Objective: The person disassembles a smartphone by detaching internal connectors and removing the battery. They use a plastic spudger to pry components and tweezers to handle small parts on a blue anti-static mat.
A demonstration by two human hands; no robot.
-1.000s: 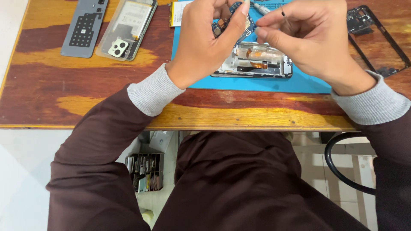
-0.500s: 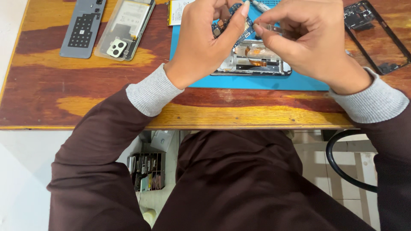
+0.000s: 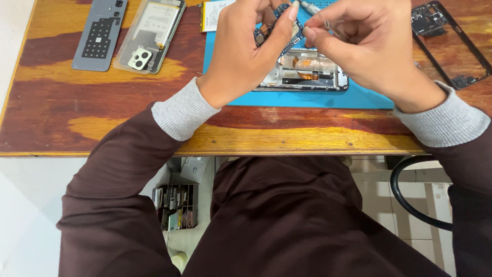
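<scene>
My left hand (image 3: 245, 51) pinches a small blue circuit board (image 3: 275, 28) above an opened phone (image 3: 306, 72) that lies on a blue work mat (image 3: 328, 97). My right hand (image 3: 369, 46) is closed just right of the board, its fingertips meeting the left thumb; a thin metal tool tip shows between its fingers, too small to name. The phone's insides show copper-coloured flex cable and a metal frame. Both hands hover over the mat, hiding the phone's upper part.
On the wooden table (image 3: 102, 107), at far left, lie a grey back cover (image 3: 100, 33) and a clear case with a camera module (image 3: 148, 36). A black phone frame (image 3: 451, 46) lies at far right. A small rack of parts (image 3: 177, 205) sits under the table.
Both hands stayed together over the phone, shifting slightly; the right fingertips have closed in toward the board held by the left hand.
</scene>
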